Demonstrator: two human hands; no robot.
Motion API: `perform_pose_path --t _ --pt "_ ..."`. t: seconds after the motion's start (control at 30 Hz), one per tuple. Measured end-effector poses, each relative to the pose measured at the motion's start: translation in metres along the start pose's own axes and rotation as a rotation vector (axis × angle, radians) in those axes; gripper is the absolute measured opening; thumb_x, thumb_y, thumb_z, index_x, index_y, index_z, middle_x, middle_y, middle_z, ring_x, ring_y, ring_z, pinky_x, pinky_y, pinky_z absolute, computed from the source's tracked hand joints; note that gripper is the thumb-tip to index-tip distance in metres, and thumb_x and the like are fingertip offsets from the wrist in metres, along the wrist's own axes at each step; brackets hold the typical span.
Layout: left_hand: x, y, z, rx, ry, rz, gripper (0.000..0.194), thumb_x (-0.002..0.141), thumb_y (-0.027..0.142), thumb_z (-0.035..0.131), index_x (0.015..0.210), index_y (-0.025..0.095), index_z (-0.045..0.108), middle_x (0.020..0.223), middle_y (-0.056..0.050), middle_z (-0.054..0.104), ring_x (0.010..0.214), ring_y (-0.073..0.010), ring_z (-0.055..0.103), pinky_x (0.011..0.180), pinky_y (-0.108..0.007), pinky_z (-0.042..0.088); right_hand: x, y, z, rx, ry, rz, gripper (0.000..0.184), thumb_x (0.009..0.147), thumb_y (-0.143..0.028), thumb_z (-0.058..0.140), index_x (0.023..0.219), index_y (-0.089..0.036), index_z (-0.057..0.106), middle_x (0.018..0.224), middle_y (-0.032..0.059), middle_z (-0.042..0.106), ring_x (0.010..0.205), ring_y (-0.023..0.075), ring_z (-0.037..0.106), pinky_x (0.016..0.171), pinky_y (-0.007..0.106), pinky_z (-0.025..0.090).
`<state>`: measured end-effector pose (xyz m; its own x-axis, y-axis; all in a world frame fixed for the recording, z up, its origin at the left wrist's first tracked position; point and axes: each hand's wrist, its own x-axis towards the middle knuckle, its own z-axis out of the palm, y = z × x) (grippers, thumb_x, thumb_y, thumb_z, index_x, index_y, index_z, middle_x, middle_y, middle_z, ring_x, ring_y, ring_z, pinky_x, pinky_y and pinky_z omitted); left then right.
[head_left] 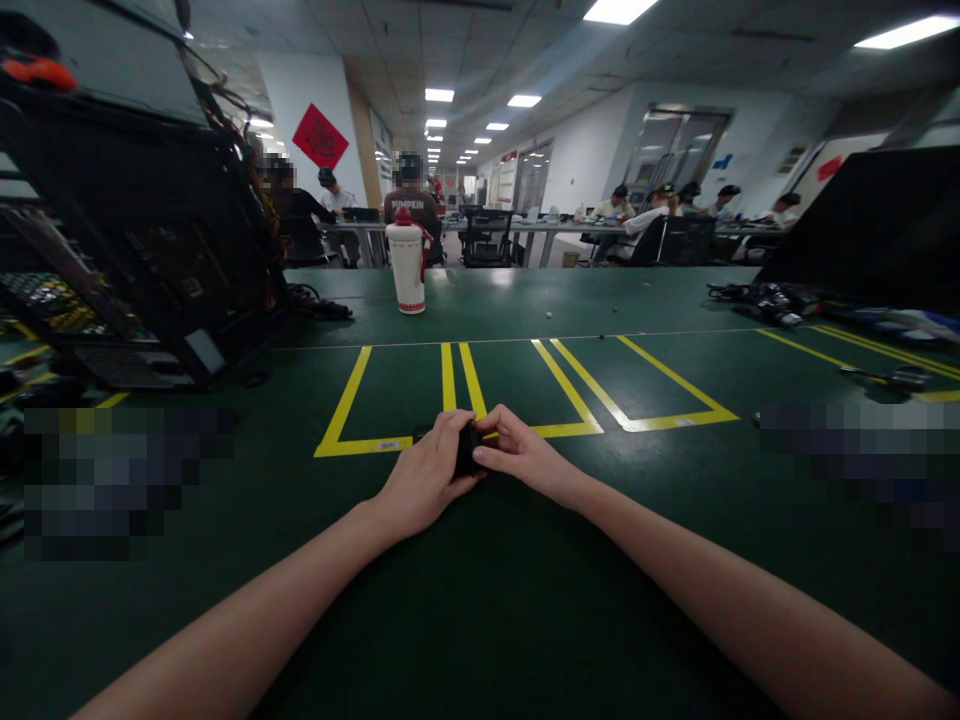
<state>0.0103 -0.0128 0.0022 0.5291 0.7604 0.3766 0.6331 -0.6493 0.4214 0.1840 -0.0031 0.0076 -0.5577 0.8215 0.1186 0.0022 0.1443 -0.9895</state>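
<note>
Both hands meet at the middle of the green table (480, 600), around a small black object (468, 450) whose kind I cannot make out. My left hand (429, 472) is wrapped over its left side, fingers closed on it. From the right, my right hand (525, 458) pinches at its near right edge, thumb and curled fingers against it. Much of the object is hidden by the fingers. Yellow tape (360, 447) marks boxes on the table just beyond the hands.
An open black computer case (150, 250) stands at the left. A white cup with a red lid (407, 265) stands beyond the tape. Cables (772, 303) and a dark screen (870, 225) are at the right. Several people sit at desks farther back.
</note>
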Motion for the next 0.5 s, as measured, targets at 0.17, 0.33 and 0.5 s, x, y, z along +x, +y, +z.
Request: perform_pose_path --t 0.17,0.33,0.5 --pt "0.0006 0.0019 -0.0003 0.009 0.008 0.014 0.056 0.075 0.024 0.056 0.119 0.023 0.022 0.12 -0.007 0.037 0.103 -0.0232 0.049 0.079 -0.039 0.047 0.002 0.001 0.0014 -0.036 0.065 -0.016 0.018 0.077 -0.026 0.054 0.091 -0.021 0.045 0.095 0.0001 0.048 0.094 0.0145 0.05 0.084 0.034 0.043" --pt "0.0002 0.0014 0.0002 0.007 0.001 -0.001 0.055 0.075 0.025 0.056 0.118 0.023 0.023 0.119 -0.007 0.037 0.099 -0.0232 0.051 0.074 -0.038 0.049 0.0011 -0.0016 -0.0001 0.001 0.01 0.02 0.024 0.074 -0.023 0.058 0.092 -0.02 0.042 0.099 0.0011 0.047 0.094 0.0153 0.051 0.083 0.037 0.043" --pt "-0.0004 0.001 -0.0004 0.013 -0.003 -0.013 0.056 0.073 0.023 0.057 0.118 0.023 0.023 0.119 -0.007 0.037 0.097 -0.0231 0.052 0.074 -0.038 0.049 -0.0019 -0.0012 -0.0023 0.051 -0.046 -0.021 0.032 0.069 -0.019 0.062 0.092 -0.021 0.041 0.1 0.0002 0.046 0.097 0.0147 0.05 0.086 0.037 0.044"
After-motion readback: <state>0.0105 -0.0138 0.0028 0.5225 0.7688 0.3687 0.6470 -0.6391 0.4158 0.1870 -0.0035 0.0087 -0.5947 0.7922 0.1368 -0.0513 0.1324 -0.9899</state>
